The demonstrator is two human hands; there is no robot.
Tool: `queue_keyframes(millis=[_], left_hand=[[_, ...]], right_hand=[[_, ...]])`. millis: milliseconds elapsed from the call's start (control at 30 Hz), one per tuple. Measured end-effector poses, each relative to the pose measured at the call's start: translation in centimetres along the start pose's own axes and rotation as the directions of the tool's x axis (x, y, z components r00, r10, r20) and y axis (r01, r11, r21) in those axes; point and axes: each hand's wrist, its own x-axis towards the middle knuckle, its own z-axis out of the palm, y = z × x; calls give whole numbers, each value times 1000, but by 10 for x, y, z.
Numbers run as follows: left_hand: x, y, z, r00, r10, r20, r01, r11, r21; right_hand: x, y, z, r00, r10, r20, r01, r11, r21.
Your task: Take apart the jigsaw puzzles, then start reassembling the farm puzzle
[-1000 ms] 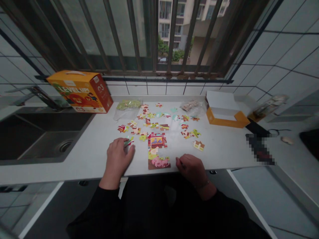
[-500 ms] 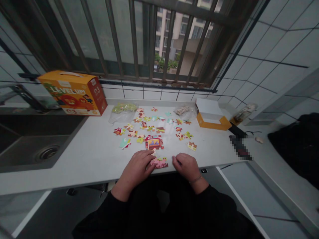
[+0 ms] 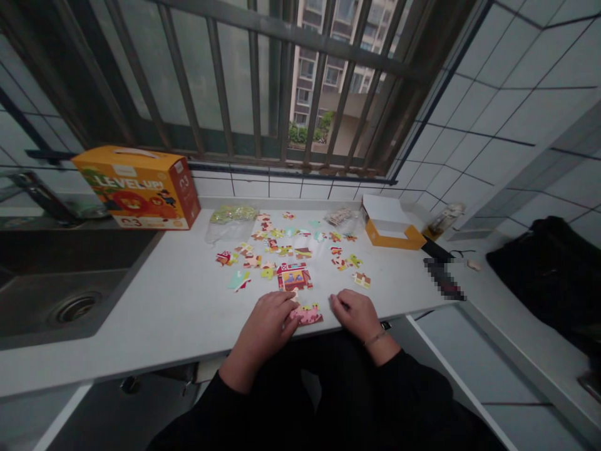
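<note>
Near the counter's front edge, my left hand (image 3: 268, 318) has its fingers and thumb closed at the left end of a joined pink puzzle section (image 3: 308, 314). Its fingertips also meet a pale puzzle piece (image 3: 294, 294); the exact grip is partly hidden. Just beyond lies a joined puzzle section with a red barn (image 3: 294, 276). To the right of the pink section, my right hand (image 3: 355, 313) rests curled on the counter, apart from the pieces, with nothing visible in it. Several loose puzzle pieces (image 3: 252, 261) are scattered farther back, among them a brown-and-cream one (image 3: 361, 279).
An orange box (image 3: 141, 191) stands at the back left beside the sink (image 3: 70, 275). Clear bags (image 3: 232, 216) lie near the back wall. An open yellow-and-white box (image 3: 393, 233) is at the back right, with a bottle (image 3: 444, 221) beside it. A barred window is behind.
The view has tilted slightly upward and shifted, so everything sits a little lower in it. Both hands keep nearly the same pose beside the puzzle.
</note>
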Motion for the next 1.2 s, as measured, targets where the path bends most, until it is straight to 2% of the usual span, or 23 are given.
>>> queue_keyframes(millis=[100,167,267,400,567,700,800,867,967,1067,1133,1167,1200], left_hand=[[0,0,0,1000,8,10,-8,1000,-6],[0,-1,0,1000,7,19,-7,1000,-5],[-1,-1,0,1000,-1,22,1,1000,-5],[-2,0,-1,1000,-10,7,10,1000,-2],[-5,2,-2,1000,-22,-7,22,1000,-22],[-5,1,-1,1000,-18,-20,17,999,-33],[-6,1,1,1000,-20,-19,19,999,-33],[-5,1,1,1000,-24,-9,24,999,-26],[-4,2,-1,999,-30,12,30,999,-15],[-3,1,-1,999,-25,27,26,1000,-8],[-2,0,1,999,-21,29,21,1000,2],[-2,-1,3,999,-19,29,19,1000,9],[-2,-2,5,1000,-14,27,14,1000,17]], right_hand=[[34,14,-7,988,153,5,-153,988,-3],[71,28,-13,950,295,98,-281,950,-133],[131,52,-14,914,380,143,-345,913,-216],[188,77,-1,863,431,264,-353,887,-297],[216,92,13,786,450,424,-309,880,-361],[226,98,13,745,456,487,-297,880,-370],[230,100,4,737,447,506,-302,889,-345],[231,99,-5,757,437,486,-314,895,-316],[224,90,-20,818,420,393,-342,905,-254],[196,67,-29,871,410,271,-372,911,-179],[163,43,-27,880,405,249,-394,914,-93],[143,29,-24,884,403,237,-431,899,78],[123,15,-20,877,390,280,-457,856,243]])
